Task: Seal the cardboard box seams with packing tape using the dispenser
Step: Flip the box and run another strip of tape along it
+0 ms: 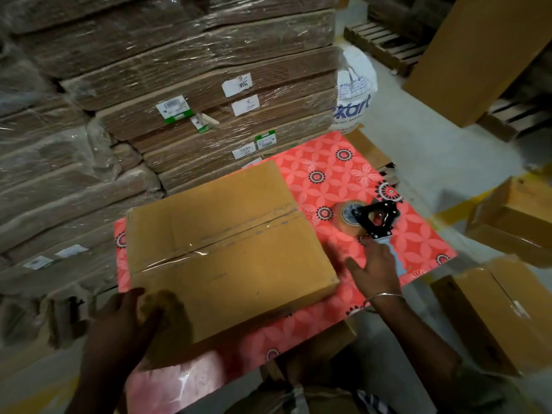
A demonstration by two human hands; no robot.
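Left hand [128, 321] clamped on stiff, probably light cardboard box [227, 249]; right hand [375, 267], fingers spread, reaches the tape dispenser [370, 222] handle at three o'clock.

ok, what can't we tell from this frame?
Head view only:
- Box sides and bottom seams: face away from the camera.
- Left hand fingertips: motion-blurred at the box's near corner.
- Dispenser handle: partly covered by the right hand.
- Stack labels: too small to read.
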